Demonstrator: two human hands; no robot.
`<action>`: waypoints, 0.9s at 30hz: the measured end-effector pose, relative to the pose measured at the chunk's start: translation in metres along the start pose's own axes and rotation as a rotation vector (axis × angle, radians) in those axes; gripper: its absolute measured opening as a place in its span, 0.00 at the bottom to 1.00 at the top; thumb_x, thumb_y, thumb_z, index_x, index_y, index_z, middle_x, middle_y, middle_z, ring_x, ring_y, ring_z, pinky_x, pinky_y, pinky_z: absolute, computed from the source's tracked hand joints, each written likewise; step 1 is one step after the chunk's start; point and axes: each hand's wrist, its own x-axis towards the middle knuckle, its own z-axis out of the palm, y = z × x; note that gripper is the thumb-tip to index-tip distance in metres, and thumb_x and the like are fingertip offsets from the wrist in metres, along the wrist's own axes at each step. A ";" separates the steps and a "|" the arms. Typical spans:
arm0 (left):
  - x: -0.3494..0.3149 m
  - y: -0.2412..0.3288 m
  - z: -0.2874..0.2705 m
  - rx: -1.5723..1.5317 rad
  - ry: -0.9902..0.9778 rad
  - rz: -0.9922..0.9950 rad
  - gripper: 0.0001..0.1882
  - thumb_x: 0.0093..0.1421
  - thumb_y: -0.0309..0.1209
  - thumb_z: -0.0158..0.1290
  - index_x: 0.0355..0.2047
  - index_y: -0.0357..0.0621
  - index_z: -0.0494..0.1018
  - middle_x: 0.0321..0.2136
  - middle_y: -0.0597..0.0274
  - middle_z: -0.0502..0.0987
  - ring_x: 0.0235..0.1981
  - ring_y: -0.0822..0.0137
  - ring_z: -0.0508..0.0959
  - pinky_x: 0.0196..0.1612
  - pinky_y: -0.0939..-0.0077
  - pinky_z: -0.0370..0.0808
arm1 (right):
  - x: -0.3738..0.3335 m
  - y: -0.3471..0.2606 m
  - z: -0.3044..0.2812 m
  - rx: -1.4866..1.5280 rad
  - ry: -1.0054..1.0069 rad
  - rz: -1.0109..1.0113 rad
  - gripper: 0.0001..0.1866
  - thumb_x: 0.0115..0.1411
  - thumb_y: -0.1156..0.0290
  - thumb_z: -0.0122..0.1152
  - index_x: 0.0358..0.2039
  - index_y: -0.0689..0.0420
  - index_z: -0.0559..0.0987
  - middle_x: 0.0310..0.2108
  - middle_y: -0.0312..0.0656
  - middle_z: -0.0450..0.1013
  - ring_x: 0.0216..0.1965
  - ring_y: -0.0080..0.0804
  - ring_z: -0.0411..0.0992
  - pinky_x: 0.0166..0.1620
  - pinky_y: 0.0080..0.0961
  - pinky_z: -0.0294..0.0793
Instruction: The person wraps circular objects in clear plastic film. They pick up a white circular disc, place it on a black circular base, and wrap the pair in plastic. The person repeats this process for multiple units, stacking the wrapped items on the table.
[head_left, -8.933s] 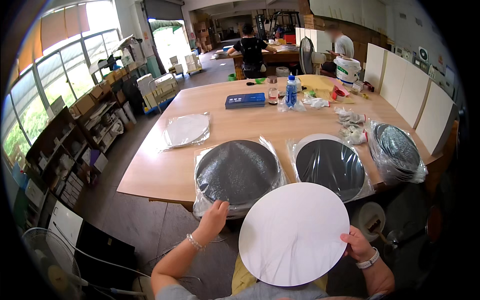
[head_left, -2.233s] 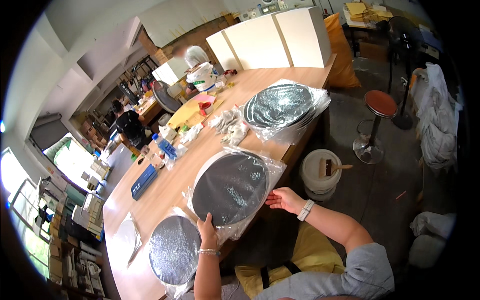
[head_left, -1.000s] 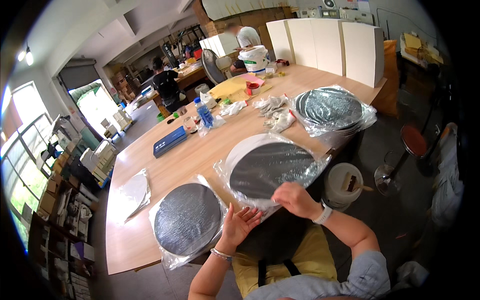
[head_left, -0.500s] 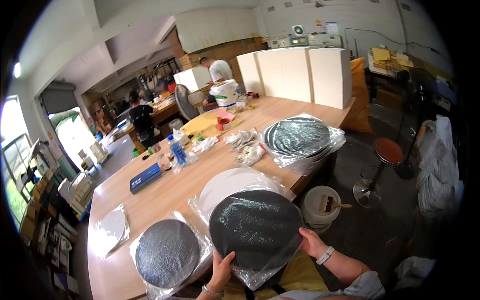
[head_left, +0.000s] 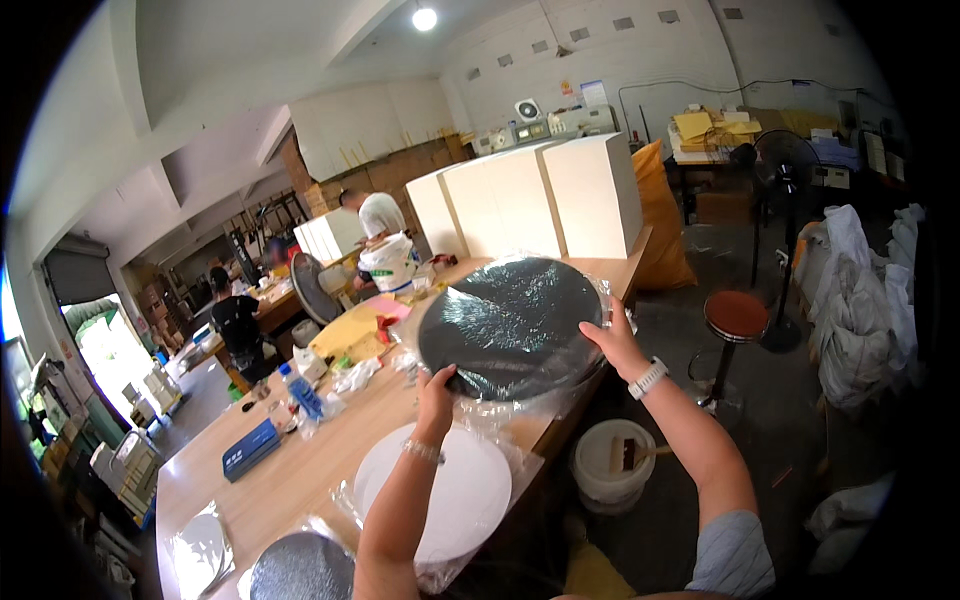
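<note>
- We have the table [head_left: 300,470] below us; its right edge runs close under our work, so a disc set down off-centre could overhang and tip.
- We see white panels [head_left: 500,210] standing behind; pushing too far forward could knock them.
- We hold the black disc [head_left: 510,325] over the table's far right part, tilted. Whether it hangs free or rests on something beneath, we cannot tell. Its loose clear film [head_left: 480,413] looks slick and could slide under our thumbs or snag below.
- We have a white disc [head_left: 455,500] nearer us, under our left forearm; a low elbow could drag it.
- We see a grey disc [head_left: 305,570] at the lower left, cut off by the frame.
- We have a tub [head_left: 610,490] with a brush [head_left: 622,455] off the table's right side; a dropped disc could land on it.
- Our right hand [head_left: 618,345] is partly curled at the disc's right rim, thumb inward.
- Our left hand [head_left: 435,405] pinches the near left rim, thumb on top, fingers mostly hidden; uneven grips could let the disc twist.
</note>
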 end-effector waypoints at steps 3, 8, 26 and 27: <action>0.069 -0.072 0.006 0.483 -0.107 -0.038 0.10 0.54 0.31 0.52 0.26 0.34 0.76 0.23 0.54 0.77 0.28 0.66 0.75 0.35 0.75 0.70 | 0.050 0.052 -0.033 -0.571 -0.069 0.138 0.42 0.46 0.64 0.66 0.57 0.65 0.54 0.37 0.56 0.73 0.39 0.48 0.74 0.44 0.34 0.73; 0.106 -0.164 -0.034 0.329 0.315 -0.214 0.38 0.46 0.28 0.56 0.56 0.30 0.55 0.40 0.51 0.69 0.38 0.61 0.71 0.40 0.71 0.70 | 0.064 0.067 -0.020 -1.223 -0.387 0.182 0.37 0.45 0.38 0.56 0.47 0.53 0.74 0.39 0.53 0.73 0.42 0.47 0.73 0.44 0.42 0.70; -0.191 -0.024 -0.095 1.514 -0.348 0.070 0.17 0.55 0.32 0.54 0.43 0.37 0.70 0.42 0.47 0.71 0.47 0.46 0.69 0.51 0.60 0.68 | -0.147 0.046 0.072 -0.121 -0.808 -0.289 0.08 0.53 0.78 0.55 0.35 0.60 0.76 0.39 0.44 0.73 0.38 0.43 0.71 0.44 0.32 0.71; -0.219 -0.014 -0.080 1.593 -0.408 -0.079 0.17 0.54 0.32 0.54 0.43 0.39 0.71 0.43 0.47 0.71 0.48 0.48 0.68 0.51 0.60 0.68 | -0.165 0.056 0.084 -0.169 -0.977 -0.389 0.09 0.54 0.74 0.55 0.37 0.60 0.76 0.38 0.43 0.73 0.39 0.42 0.70 0.44 0.32 0.70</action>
